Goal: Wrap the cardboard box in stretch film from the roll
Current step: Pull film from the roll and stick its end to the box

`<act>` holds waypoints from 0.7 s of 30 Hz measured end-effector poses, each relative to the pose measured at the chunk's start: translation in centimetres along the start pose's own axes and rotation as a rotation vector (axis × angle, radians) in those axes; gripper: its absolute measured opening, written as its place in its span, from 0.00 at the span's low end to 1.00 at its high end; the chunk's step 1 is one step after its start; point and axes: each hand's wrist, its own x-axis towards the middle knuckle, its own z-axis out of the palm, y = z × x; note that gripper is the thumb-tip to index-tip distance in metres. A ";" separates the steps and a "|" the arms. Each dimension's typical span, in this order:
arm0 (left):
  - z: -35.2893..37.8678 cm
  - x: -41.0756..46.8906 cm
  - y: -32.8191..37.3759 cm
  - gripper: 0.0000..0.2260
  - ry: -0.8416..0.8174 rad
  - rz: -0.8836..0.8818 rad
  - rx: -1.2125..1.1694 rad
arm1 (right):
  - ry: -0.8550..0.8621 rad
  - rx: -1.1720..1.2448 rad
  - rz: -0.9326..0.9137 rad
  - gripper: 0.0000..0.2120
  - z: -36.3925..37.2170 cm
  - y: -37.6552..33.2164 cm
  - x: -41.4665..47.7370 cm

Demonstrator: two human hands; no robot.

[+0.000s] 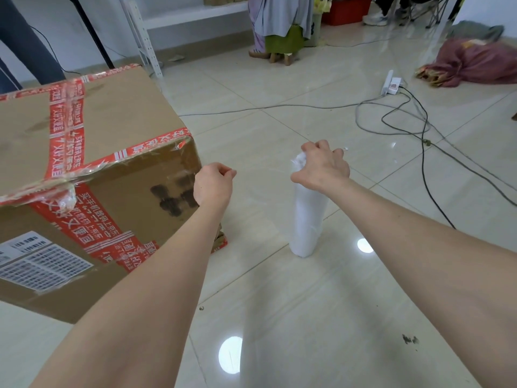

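A large cardboard box [92,152] with red printed tape and a barcode label stands on the floor at the left. A white roll of stretch film [306,222] stands upright on the tiles in the middle. My right hand [324,166] grips the roll's top end, fingers curled over it. My left hand [214,186] hovers just off the box's near right corner, thumb pressed against curled fingers, pinching a faint clear sheet of film [260,203] that spans toward the roll. The film is barely visible against the floor.
Glossy tiled floor [279,303] all around. Cables [419,135] and a power strip [391,85] lie to the right rear. A bundle of cloth [472,63] lies far right, a metal shelf frame [145,37] behind the box, and a person's legs [22,46] at the far left.
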 end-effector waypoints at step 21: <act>1.6 0.7 0.1 0.04 0.040 -0.262 -0.321 | -0.004 0.021 0.175 0.39 -0.7 2.0 0.2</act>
